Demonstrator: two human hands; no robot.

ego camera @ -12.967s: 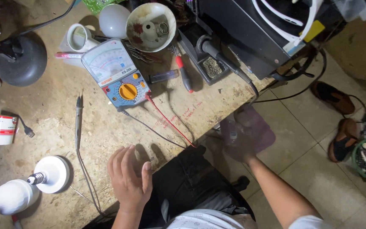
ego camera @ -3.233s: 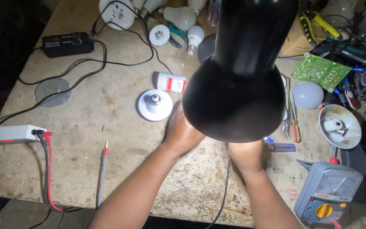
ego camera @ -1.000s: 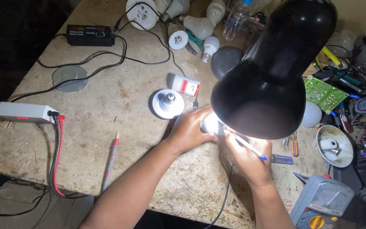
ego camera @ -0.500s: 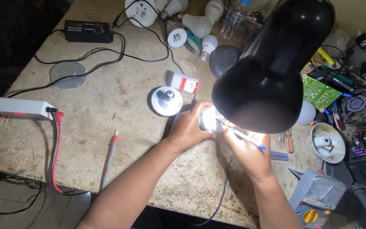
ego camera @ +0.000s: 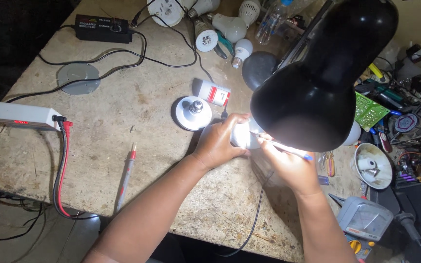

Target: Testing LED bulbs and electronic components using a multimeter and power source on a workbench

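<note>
A small white rounded part (ego camera: 242,135), overexposed by the light so that its detail cannot be made out, is held just above the worn, stained wooden bench (ego camera: 137,146), under the shade of a black metal desk lamp (ego camera: 317,87). It is gripped by the left hand (ego camera: 219,144), whose fingers are curled around its left side. A thin pen-like tool with a blue end (ego camera: 291,150) is pinched between the fingers of the right hand (ego camera: 291,168), and its tip is laid against the white part.

Just left of the left hand, a round white bulb base with a metal screw cap (ego camera: 193,113) is seen on the bench, and a small white cylinder with a red band (ego camera: 214,92) lies beside it. A red-tipped test probe (ego camera: 126,171) lies well to the left, and red and black leads (ego camera: 62,165) are plugged into a white rectangular box (ego camera: 24,116) near the left edge. A grey analogue meter (ego camera: 364,218) is placed near the right forearm.
</note>
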